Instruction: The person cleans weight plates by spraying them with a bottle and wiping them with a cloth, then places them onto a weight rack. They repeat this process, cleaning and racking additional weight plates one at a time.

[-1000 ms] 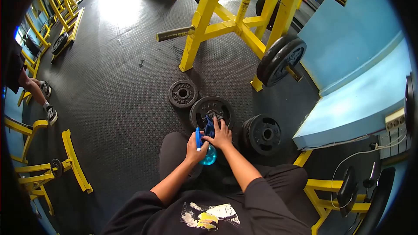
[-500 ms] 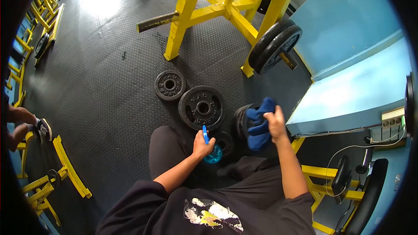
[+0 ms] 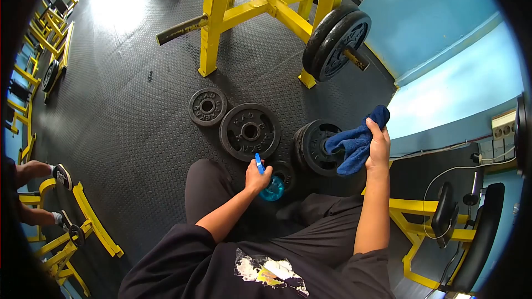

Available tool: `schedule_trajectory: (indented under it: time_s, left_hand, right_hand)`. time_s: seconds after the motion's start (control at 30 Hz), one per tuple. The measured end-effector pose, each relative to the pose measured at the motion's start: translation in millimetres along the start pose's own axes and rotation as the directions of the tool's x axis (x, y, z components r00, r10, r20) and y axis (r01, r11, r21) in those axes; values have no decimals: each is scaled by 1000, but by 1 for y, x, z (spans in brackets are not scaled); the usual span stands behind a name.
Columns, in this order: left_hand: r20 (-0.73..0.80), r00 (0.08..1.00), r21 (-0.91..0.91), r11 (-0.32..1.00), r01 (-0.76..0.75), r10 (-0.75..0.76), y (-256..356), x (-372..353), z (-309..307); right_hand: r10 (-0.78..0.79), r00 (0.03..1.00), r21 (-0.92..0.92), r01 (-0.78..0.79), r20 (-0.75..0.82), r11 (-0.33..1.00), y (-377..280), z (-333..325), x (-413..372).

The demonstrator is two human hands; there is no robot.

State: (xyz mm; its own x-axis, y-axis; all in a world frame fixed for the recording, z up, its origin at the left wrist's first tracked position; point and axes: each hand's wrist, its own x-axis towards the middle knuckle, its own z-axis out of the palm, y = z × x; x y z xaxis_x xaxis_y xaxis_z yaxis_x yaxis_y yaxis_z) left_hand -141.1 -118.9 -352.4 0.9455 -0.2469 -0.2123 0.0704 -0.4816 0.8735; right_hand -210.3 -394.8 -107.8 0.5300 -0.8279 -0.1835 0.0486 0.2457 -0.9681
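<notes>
My left hand (image 3: pixel 257 177) is closed round the neck of a spray bottle (image 3: pixel 272 189) with a blue nozzle and a clear turquoise body. The nozzle points at a large black weight plate (image 3: pixel 250 131) lying on the floor. A smaller plate (image 3: pixel 208 106) lies at its upper left, and another small plate (image 3: pixel 285 173) is partly hidden behind the bottle. In my right hand (image 3: pixel 378 147) a dark blue cloth (image 3: pixel 356 143) is gripped, its folds hanging to the left. The cloth overlaps the right side of a stack of black plates (image 3: pixel 317 147).
A yellow plate rack (image 3: pixel 209 44) stands ahead, with black plates (image 3: pixel 339 41) on its right peg. To the right are a light blue wall (image 3: pixel 438 39) and a yellow-framed machine (image 3: pixel 407 206). Another person's legs (image 3: pixel 36 194) show at the far left.
My right hand has moved right and up with the cloth, uncovering more of the plate stack. The left hand keeps its hold on the bottle. The view has shifted slightly.
</notes>
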Motion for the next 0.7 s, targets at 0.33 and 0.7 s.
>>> schedule_trajectory:
  time_s: [0.33, 0.7]
  left_hand:
    - [149, 987, 43, 997, -66, 59, 14, -7, 7]
    - [170, 811, -313, 811, -495, 560, 109, 2, 40]
  right_hand:
    - [62, 998, 253, -52, -33, 966, -21, -14, -3]
    - [-123, 982, 697, 187, -141, 692, -54, -73, -11]
